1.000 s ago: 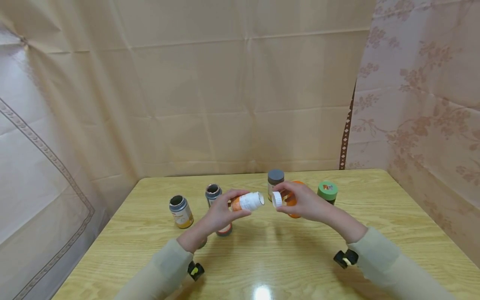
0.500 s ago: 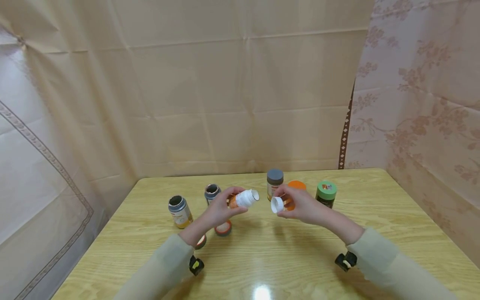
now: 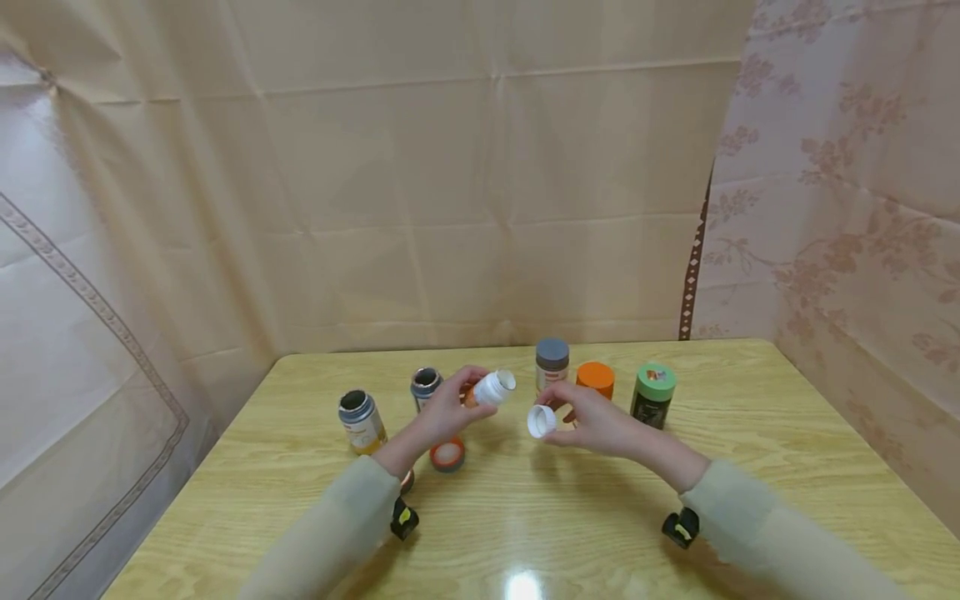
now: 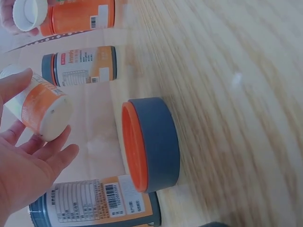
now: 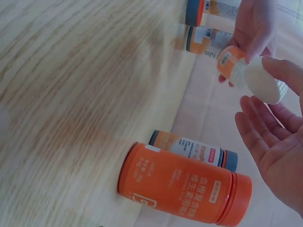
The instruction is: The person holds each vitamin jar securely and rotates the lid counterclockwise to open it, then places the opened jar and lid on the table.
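My left hand (image 3: 442,408) grips a small white bottle (image 3: 493,388) with an orange label. The bottle is uncapped and tilted, its mouth pointing right and up. In the left wrist view, thumb and fingers clasp the bottle's sides and its white base shows. Just right of it and a little lower, my right hand (image 3: 600,421) pinches a white screw cap (image 3: 542,422) by the rim, its hollow side facing the head camera. In the right wrist view the cap (image 5: 262,80) overlaps the bottle's neck in line of sight; the head view shows a gap between them.
Two open jars (image 3: 363,425) (image 3: 426,382) stand left. Near them lie a grey lid with orange inside (image 3: 447,455) and another lid (image 3: 407,482) partly behind the sleeve. Behind my right hand stand a grey-lidded jar (image 3: 552,358), an orange jar (image 3: 596,379) and a green-lidded jar (image 3: 653,398).
The bottle has shifted slightly left and upward. My right hand has moved left and down, turning the cap from side-on to showing its hollow inside.
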Demonstrator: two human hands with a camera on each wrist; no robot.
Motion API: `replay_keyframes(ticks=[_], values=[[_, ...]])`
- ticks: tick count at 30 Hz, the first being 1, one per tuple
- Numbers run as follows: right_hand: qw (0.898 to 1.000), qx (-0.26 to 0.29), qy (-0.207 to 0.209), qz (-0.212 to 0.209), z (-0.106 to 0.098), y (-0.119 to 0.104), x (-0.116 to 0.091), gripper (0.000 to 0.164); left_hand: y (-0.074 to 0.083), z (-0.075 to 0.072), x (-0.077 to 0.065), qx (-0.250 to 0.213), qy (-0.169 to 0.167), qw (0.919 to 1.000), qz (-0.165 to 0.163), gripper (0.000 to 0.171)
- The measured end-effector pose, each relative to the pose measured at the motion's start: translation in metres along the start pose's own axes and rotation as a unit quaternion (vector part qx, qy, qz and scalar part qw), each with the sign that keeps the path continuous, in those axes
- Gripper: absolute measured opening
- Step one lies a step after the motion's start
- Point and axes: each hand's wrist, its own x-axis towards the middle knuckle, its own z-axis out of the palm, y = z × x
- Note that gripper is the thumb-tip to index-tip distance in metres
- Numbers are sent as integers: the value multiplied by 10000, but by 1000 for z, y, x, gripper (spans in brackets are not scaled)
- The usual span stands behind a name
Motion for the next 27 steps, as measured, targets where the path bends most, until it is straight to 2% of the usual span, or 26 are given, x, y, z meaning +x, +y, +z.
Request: replay_keyframes(ticks=[3,10,14,21,27], values=[[10000,-14,-27,-86,5,1,3,38,-4,3,4,-94,1,10000,-17,44],[9998,58,-106,-180,16,0,12,36,-8,7,9,-311,-58,9987,-401,47],[9995,194,-137,-203,22,2,18,35,-11,10,11,-550,-67,9978,-376,47],[9988,214,-416,-114,34,5,25,34,-18,16,15,-623,84,9977,-243,45],[9975,213,-671,81,45,10,28,31,-28,22,17,-870,125,9953,-397,43]])
